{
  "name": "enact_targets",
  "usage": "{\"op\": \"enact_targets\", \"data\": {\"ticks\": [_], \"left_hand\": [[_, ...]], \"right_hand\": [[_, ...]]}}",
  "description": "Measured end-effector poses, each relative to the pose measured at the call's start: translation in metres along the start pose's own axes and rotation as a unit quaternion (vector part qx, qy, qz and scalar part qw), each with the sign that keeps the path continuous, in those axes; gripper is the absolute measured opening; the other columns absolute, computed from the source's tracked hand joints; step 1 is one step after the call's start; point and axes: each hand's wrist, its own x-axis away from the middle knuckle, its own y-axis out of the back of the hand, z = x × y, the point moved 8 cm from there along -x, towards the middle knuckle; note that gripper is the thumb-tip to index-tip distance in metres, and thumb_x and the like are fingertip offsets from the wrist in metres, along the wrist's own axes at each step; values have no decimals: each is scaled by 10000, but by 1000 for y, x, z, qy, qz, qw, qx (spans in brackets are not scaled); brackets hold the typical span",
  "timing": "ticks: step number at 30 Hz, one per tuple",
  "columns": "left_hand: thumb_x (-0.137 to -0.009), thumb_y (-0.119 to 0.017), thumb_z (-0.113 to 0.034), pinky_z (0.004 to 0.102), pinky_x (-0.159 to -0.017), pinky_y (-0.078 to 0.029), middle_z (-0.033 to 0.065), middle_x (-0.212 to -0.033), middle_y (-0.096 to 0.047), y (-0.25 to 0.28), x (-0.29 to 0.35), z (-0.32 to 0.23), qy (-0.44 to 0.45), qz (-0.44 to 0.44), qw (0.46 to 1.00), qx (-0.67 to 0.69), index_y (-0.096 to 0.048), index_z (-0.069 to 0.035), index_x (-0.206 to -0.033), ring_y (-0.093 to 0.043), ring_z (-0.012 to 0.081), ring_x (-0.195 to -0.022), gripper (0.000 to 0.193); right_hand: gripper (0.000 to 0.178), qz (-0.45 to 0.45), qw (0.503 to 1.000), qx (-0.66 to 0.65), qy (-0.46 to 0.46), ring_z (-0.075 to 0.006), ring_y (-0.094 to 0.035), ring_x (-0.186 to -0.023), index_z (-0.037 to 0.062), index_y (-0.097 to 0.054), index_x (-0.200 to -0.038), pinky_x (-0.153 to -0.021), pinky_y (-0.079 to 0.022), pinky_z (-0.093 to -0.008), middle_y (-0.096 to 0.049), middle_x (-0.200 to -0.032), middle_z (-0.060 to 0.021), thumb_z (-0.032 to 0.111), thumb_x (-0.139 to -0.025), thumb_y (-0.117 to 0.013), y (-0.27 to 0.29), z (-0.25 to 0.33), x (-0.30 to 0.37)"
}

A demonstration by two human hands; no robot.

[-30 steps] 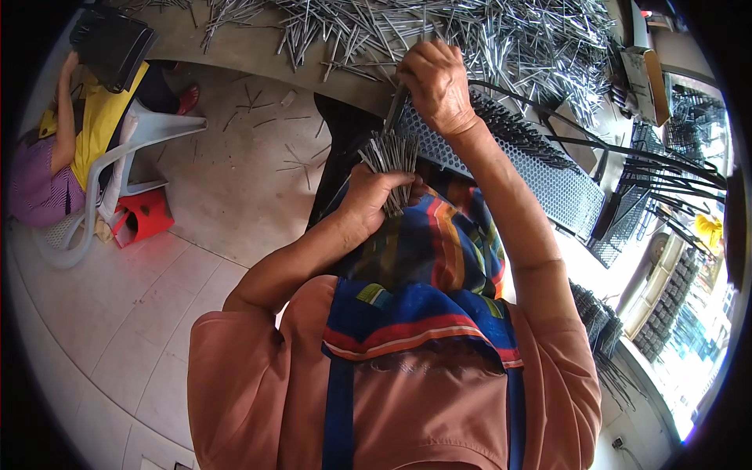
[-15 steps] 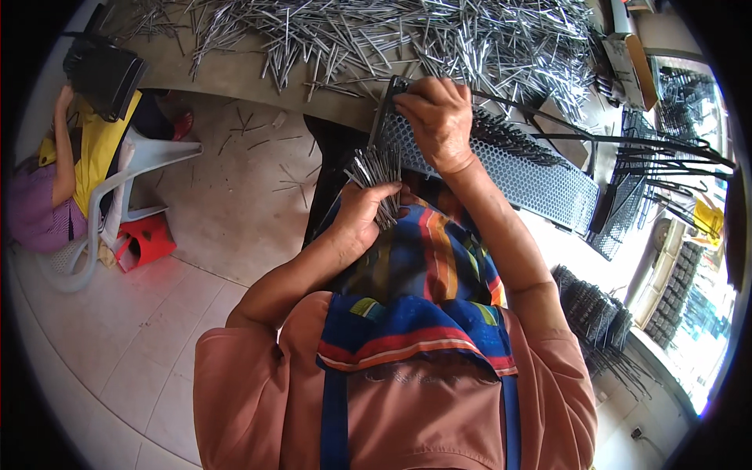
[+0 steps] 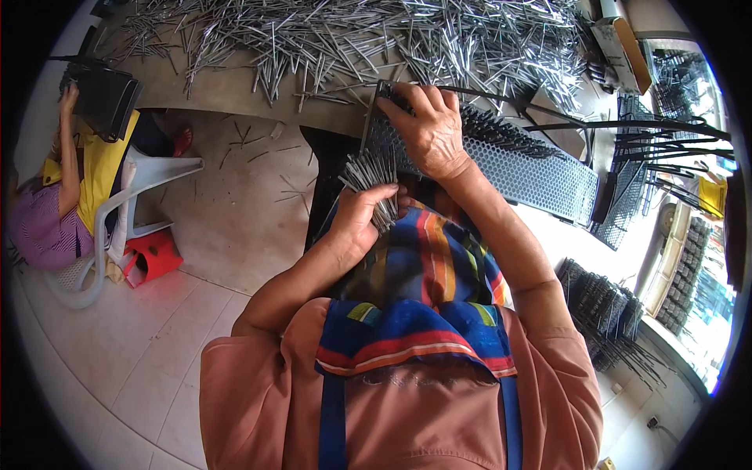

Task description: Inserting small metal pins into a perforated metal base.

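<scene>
A bundle of thin grey metal rods (image 3: 366,171) is gripped in my left hand (image 3: 357,218), the rods fanning out above the thumb. My right hand (image 3: 435,139) is over the left end of a long perforated metal rack (image 3: 533,182), its fingers bent and closed. What the right fingertips hold, if anything, is hidden. Dark rods (image 3: 505,131) stand in rows in the rack to the right of that hand. The rack slants from the table edge down to the right.
Loose metal rods (image 3: 329,47) cover the table (image 3: 168,82) ahead. Long dark handles (image 3: 642,125) and mesh racks (image 3: 623,196) are at the right, with bundled dark racks (image 3: 599,305) below. Another person (image 3: 55,211) sits at left on a white chair (image 3: 157,176), near a red container (image 3: 153,258).
My right hand has shifted slightly down and left over the rack, its fingers turned a little more to the left. The left hand keeps its bundle, and the view has tilted slightly.
</scene>
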Motion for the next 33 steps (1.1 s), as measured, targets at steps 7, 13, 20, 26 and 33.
{"op": "enact_targets", "data": {"ticks": [7, 13, 20, 26, 33], "left_hand": [[-859, -635, -33, 378, -724, -576, 143, -922, -702, -14, -2, -7, -33, 61, 997, -24, -637, 25, -1069, -699, 257, -843, 218], [-820, -651, 47, 357, -613, -588, 118, -854, -699, -13, -5, -12, -105, 3, 994, 29, -634, 1, -1072, -706, 250, -717, 257], [-851, -648, -5, 353, -643, -590, 128, -909, -706, -11, 5, -3, -49, -9, 996, -71, -632, 3, -1055, -708, 246, -746, 205], [-825, -636, 32, 374, -681, -591, 178, -941, -709, -11, -4, 4, -7, 13, 998, -68, -621, 45, -1048, -716, 267, -804, 224], [-783, -633, 97, 359, -626, -580, 160, -868, -695, -18, -2, 2, -63, 20, 998, -15, -652, 52, -1004, -697, 243, -709, 226]], "right_hand": [[211, 88, 871, -366, -317, -186, -574, -583, 40, -699, -909, -580, -471, -362, -610, -686, -57, 162, -746, -756, -16, -21, 50], [91, 212, 613, -590, -480, -55, -514, -580, 3, -700, -820, -521, -395, -229, -605, -633, -2, 94, -817, -703, -34, -21, 85], [19, -165, 777, -470, -384, -46, -501, -603, 18, -701, -871, -550, -389, -197, -630, -751, 25, 28, -855, -695, 18, -58, 58], [127, -148, 874, -377, -269, -96, -609, -786, -12, -699, -881, -688, -476, -219, -653, -861, -60, -65, -765, -707, 14, -49, 46], [139, -116, 919, -295, -233, -178, -649, -706, 18, -711, -882, -633, -499, -269, -664, -850, -88, -31, -753, -731, 11, -29, 47]]}}
